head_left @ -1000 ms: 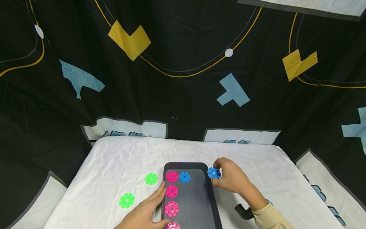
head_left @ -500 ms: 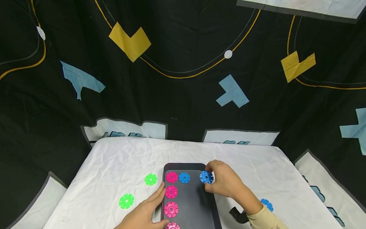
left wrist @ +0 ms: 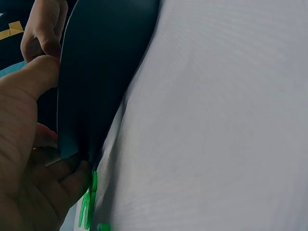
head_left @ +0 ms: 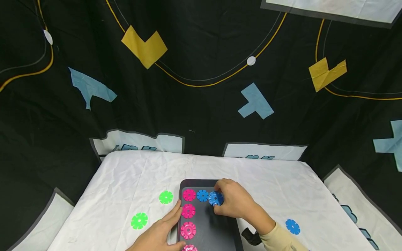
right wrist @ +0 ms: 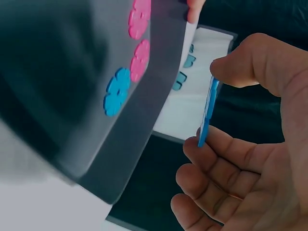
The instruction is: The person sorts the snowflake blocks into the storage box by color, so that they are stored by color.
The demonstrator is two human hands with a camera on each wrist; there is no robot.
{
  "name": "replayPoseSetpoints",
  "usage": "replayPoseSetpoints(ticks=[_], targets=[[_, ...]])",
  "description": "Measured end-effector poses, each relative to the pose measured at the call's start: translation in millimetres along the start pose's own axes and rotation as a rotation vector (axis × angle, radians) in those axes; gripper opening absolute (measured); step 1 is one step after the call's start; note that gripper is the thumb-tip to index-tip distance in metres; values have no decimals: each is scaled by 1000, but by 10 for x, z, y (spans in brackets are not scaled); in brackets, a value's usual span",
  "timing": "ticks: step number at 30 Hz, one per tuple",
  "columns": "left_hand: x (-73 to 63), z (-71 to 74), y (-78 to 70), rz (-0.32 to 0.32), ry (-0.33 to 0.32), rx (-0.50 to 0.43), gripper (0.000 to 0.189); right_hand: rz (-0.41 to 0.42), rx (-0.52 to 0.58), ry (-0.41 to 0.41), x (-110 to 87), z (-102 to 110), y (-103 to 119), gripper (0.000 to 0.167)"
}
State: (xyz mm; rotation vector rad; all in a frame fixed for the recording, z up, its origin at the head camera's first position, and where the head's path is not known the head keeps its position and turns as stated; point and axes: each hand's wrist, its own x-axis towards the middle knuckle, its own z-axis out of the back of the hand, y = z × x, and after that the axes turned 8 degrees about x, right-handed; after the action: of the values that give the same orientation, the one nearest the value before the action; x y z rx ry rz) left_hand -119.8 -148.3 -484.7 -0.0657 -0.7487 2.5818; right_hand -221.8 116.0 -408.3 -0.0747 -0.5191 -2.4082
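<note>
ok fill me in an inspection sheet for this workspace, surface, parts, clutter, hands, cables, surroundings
Surface: white cloth, lightly creased.
Job's things: dark tray with four pink discs in view down its left side, the lowest cut off by the frame, and a blue disc beside the top one; two green discs lie left of the tray, a loose blue disc right of it.
Clutter: black item by the right wrist, use unclear.
Left hand: rests against the tray's left side.
Right hand: fingers pinch another blue disc over the tray.
Cables: nothing seen.
Surroundings: dark backdrop with yellow patches.
</note>
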Motion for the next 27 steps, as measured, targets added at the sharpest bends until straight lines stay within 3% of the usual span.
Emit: replayPoseSetpoints(ticks=[13, 19, 27], targets=[[23, 5, 20, 11, 24, -16, 97, 40, -57, 187, 202, -312, 76, 39], [65, -20, 35, -16, 20, -15, 98, 32, -118, 225, 253, -424, 55, 31], [42, 0, 71, -21, 37, -76, 100, 20, -189, 244, 285, -549, 99, 36]])
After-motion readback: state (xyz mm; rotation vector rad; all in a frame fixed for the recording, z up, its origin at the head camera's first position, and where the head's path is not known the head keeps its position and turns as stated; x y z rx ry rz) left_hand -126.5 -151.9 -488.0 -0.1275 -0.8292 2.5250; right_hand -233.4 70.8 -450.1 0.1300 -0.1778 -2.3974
